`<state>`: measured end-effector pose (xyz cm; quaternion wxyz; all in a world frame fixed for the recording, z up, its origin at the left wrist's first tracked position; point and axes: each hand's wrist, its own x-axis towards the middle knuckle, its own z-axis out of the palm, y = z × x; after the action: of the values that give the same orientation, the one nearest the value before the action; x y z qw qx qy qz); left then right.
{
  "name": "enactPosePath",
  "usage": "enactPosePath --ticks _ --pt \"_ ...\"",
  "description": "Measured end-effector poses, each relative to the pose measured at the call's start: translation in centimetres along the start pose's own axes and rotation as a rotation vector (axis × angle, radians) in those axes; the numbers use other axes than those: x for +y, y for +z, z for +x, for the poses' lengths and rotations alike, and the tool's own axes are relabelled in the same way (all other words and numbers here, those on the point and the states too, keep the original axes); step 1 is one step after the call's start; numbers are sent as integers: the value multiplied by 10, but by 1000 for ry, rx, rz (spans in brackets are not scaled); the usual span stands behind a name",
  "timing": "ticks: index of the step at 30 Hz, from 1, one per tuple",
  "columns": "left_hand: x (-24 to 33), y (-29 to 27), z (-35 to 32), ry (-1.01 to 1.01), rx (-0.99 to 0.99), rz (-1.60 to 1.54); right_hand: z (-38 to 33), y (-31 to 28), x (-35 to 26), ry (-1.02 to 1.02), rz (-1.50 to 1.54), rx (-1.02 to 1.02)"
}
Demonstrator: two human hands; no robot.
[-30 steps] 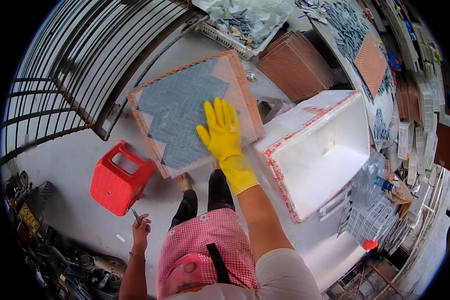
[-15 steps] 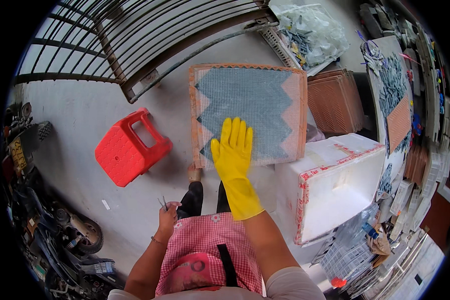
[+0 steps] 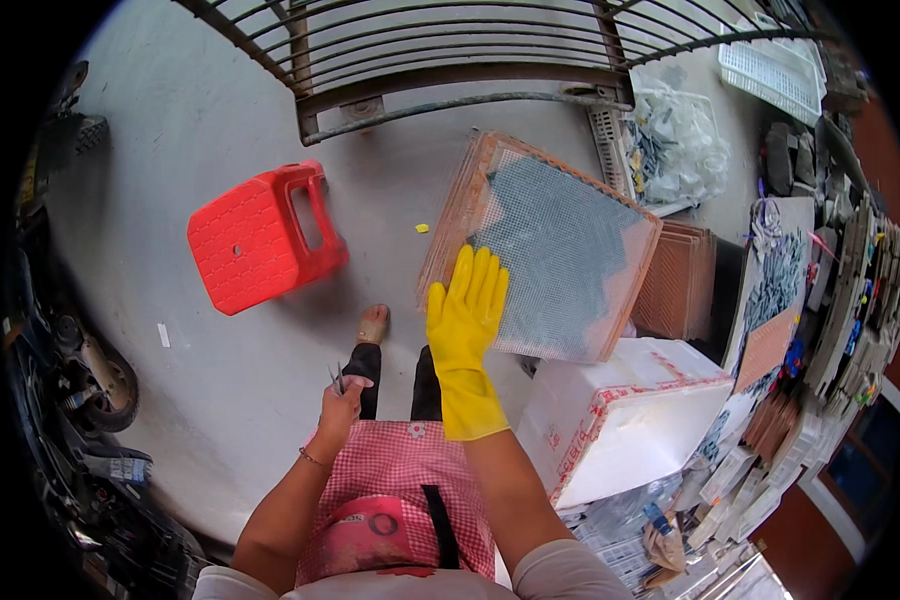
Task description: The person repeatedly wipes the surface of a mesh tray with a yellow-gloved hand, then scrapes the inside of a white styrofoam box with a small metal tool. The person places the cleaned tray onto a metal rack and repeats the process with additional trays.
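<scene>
The right hand (image 3: 465,310) in a yellow glove lies flat with open fingers on the mesh tile board (image 3: 560,250) by the white box (image 3: 630,420), and should press evenly, while the left hand (image 3: 340,400) pinches small tweezers (image 3: 336,378).

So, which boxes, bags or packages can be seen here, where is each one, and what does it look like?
White foam box: lower right of the right hand, rectangular, open, red-patterned tape along its edges.
Clear plastic bag: upper right, near the metal gate, crumpled, holding small grey pieces.
No screens or signs can be made out.
</scene>
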<state>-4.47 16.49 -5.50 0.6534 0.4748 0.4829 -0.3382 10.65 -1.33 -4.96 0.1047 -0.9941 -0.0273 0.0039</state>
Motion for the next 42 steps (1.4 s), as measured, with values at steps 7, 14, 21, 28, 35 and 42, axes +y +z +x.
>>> enactPosePath --ticks 7,14,21,28,35,42 --pt "-21 26 0 370 29 456 14 -13 71 117 132 203" --pt "-15 69 -10 375 -143 290 39 7 80 169 -336 205" --pt "17 105 4 397 -28 87 37 11 84 169 -361 188" --pt "48 127 30 669 39 180 40 8 90 189 -305 200" --pt "50 133 37 723 75 223 44 4 82 243 -281 153" --pt "57 136 34 715 79 224 44 3 85 244 -314 123"
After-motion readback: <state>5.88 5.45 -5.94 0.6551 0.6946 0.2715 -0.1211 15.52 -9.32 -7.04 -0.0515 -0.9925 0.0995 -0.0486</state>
